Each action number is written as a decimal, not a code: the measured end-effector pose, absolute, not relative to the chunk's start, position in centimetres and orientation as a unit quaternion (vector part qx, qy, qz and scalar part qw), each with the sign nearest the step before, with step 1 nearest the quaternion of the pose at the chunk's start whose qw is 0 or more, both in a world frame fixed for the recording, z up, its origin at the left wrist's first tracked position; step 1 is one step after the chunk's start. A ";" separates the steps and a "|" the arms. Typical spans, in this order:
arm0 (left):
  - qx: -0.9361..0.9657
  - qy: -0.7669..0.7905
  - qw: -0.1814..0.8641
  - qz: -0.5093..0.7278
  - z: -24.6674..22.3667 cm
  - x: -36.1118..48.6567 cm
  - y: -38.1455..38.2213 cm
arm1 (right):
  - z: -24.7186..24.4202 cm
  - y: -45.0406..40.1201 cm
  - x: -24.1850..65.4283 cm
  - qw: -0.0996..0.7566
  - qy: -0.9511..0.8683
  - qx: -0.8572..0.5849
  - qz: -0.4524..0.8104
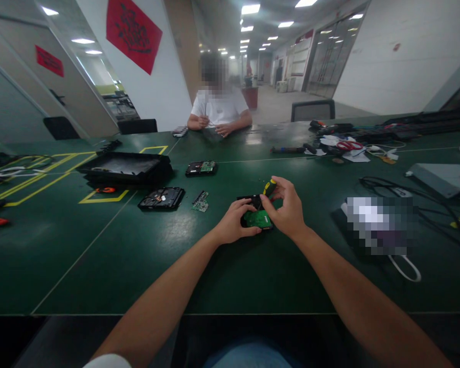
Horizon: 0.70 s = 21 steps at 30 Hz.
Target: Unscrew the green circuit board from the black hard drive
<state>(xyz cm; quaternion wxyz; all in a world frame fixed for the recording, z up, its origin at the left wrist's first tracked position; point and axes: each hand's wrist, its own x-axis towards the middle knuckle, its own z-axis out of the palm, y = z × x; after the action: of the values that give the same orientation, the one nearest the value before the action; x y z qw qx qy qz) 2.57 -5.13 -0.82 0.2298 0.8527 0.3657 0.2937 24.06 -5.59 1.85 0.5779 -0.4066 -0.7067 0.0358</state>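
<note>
A hard drive (259, 220) with a green circuit board facing up lies on the green table in front of me. My left hand (233, 223) holds it from the left, thumb on the near edge and fingers along the far side. A small yellow and black screwdriver (269, 187) is pinched in my right hand (290, 210), tilted, with its shaft pointing down at the drive. The exact spot its tip meets is hidden by my fingers. To the left are a loose green circuit board (201, 202) and another hard drive (161, 198). Farther back lies a third drive (201, 168).
A black tray (128, 167) stands at the back left, with orange-handled tools near it. Across the table, a person in a white shirt (222, 108) works with their hands. Red scissors (348, 146), cables and a grey box (442, 180) lie at right, beside a blurred-out white item (368, 217).
</note>
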 end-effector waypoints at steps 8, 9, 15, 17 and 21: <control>0.850 0.366 0.236 0.295 -1.0 2.6 -5.1 | 1.9 -5.5 24.1 0.575 -0.711 -0.404 0.036; 0.850 0.367 0.238 0.295 -1.0 2.6 -5.1 | 1.9 -5.5 24.1 0.575 -0.710 -0.404 0.036; 0.846 0.371 0.243 0.296 -1.0 2.6 -5.1 | 1.9 -5.5 24.1 0.573 -0.712 -0.406 0.031; 0.847 0.369 0.243 0.296 -1.1 2.5 -5.0 | 1.9 -5.5 24.1 0.571 -0.713 -0.405 0.030; 0.848 0.368 0.237 0.300 -1.2 2.5 -5.0 | 1.9 -5.6 24.1 0.572 -0.714 -0.401 0.035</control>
<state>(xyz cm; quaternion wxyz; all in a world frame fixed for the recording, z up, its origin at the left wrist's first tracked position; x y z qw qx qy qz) 2.54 -4.96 -1.21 0.2371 0.8479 0.3676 0.2996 24.08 -5.65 1.93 0.5722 -0.4013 -0.7143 0.0347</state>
